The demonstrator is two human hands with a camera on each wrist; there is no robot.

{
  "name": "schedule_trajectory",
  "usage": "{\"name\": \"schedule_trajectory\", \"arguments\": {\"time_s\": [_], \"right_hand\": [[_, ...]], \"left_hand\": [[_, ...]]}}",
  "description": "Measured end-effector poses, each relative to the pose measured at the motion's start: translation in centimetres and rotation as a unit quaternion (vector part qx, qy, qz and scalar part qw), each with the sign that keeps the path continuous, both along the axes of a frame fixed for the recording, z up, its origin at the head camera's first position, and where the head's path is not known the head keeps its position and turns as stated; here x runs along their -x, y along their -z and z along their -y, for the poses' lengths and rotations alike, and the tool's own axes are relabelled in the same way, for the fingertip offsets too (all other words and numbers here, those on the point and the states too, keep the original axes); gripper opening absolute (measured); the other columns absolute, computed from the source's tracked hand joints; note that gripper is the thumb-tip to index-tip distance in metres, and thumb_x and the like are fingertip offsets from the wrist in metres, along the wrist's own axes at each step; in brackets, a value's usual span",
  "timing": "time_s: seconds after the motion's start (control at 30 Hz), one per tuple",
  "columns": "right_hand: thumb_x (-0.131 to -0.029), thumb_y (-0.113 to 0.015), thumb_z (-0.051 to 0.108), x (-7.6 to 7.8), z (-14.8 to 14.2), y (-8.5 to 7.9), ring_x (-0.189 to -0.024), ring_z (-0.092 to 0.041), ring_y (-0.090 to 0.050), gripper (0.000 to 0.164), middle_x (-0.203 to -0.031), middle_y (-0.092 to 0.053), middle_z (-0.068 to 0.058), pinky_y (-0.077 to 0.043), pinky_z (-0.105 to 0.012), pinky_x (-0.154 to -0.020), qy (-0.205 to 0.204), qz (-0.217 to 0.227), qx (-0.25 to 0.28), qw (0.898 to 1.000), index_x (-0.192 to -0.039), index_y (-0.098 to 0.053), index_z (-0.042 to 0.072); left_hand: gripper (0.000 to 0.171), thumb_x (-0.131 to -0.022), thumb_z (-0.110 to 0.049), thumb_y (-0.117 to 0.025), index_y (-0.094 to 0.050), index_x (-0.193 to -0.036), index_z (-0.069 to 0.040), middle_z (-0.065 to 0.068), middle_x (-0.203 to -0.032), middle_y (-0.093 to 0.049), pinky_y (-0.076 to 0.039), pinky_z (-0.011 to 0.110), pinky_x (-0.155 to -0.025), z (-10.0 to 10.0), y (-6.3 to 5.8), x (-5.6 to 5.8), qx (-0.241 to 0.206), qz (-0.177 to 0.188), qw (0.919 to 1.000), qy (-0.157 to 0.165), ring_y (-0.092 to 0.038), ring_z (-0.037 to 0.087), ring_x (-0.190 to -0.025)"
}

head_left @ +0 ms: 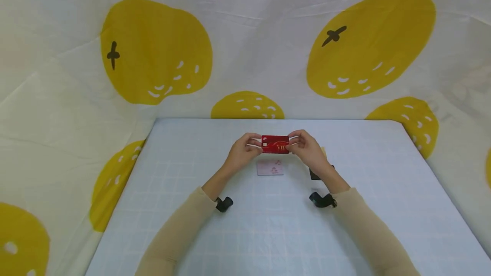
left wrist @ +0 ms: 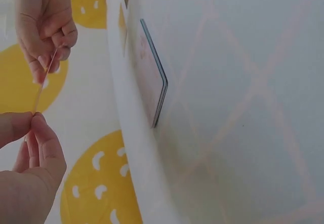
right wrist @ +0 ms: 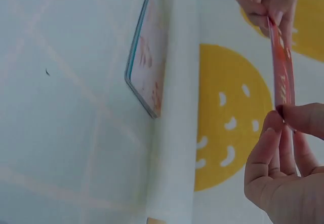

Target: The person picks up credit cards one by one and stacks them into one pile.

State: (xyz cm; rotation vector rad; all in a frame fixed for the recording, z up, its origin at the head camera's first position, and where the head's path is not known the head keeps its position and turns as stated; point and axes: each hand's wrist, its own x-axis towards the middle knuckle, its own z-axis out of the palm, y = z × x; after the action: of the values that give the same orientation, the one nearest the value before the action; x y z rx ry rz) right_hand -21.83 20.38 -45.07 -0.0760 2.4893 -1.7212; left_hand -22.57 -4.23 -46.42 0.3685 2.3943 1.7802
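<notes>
A red card with gold "VIP" lettering and a chip is held up level between both hands. My left hand pinches its left edge between thumb and fingers. At the opposite edge, my right hand grips it in the same way. The right wrist view shows the card nearly edge-on, raised over the table. A short stack of pale pink cards lies on the table just in front of it, its thickness showing in the left wrist view.
Partly behind the right forearm lies a black card, with a yellowish item just beyond it. The pale checked table ends at a hanging cloth printed with yellow fruit. Both wrists wear black cameras.
</notes>
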Motion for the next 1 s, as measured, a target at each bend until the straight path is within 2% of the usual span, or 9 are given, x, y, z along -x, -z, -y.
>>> {"name": "schedule_trajectory", "arguments": {"time_s": [0.17,0.4,0.6,0.77,1.0], "right_hand": [[-0.096,-0.069,0.011,-1.1,0.3,0.6,-0.100,-0.029,-0.061,0.036,-0.114,-0.062,-0.015,-0.055,-0.030,-0.084,0.000,0.012,0.006,1.000,-0.128,-0.055,0.009],[-0.094,-0.070,0.010,-1.9,0.7,2.3,-0.099,-0.029,-0.060,0.033,-0.113,-0.062,-0.013,-0.055,-0.028,-0.080,-0.009,0.014,-0.006,1.000,-0.125,-0.058,0.010],[-0.093,-0.070,0.011,-2.1,0.8,3.5,-0.093,-0.027,-0.060,0.030,-0.107,-0.066,-0.010,-0.052,-0.029,-0.075,-0.015,0.017,-0.033,0.999,-0.122,-0.061,0.009],[-0.094,-0.068,0.010,-2.3,0.8,3.9,-0.087,-0.025,-0.061,0.028,-0.101,-0.069,-0.009,-0.051,-0.031,-0.072,-0.020,0.017,-0.053,0.998,-0.121,-0.064,0.008],[-0.099,-0.062,0.012,-2.4,0.6,4.5,-0.086,-0.024,-0.063,0.026,-0.102,-0.069,-0.009,-0.053,-0.032,-0.077,-0.034,0.026,-0.066,0.997,-0.124,-0.064,0.006]], "left_hand": [[0.037,-0.094,-0.010,-0.070,-0.059,-0.129,-0.013,0.004,-0.107,-0.067,-0.056,0.032,-0.083,0.4,0.5,-1.5,0.018,0.002,0.9998,-0.010,-0.068,0.019,-0.092],[0.034,-0.093,-0.014,-0.072,-0.062,-0.126,-0.013,0.002,-0.111,-0.067,-0.056,0.033,-0.084,0.7,2.1,-2.5,0.069,0.009,0.9969,-0.038,-0.067,0.017,-0.095],[0.033,-0.092,-0.012,-0.071,-0.066,-0.124,-0.009,0.002,-0.107,-0.069,-0.055,0.035,-0.085,0.9,2.8,-3.0,0.067,0.019,0.9971,-0.031,-0.067,0.018,-0.095],[0.033,-0.091,-0.013,-0.071,-0.067,-0.123,-0.006,0.004,-0.108,-0.071,-0.055,0.039,-0.086,1.1,3.1,-3.1,0.071,0.026,0.9969,-0.022,-0.068,0.020,-0.097],[0.032,-0.094,-0.019,-0.068,-0.069,-0.123,-0.006,0.003,-0.108,-0.070,-0.054,0.039,-0.085,0.9,3.6,-2.9,0.110,0.052,0.9925,-0.013,-0.067,0.018,-0.097]]}}
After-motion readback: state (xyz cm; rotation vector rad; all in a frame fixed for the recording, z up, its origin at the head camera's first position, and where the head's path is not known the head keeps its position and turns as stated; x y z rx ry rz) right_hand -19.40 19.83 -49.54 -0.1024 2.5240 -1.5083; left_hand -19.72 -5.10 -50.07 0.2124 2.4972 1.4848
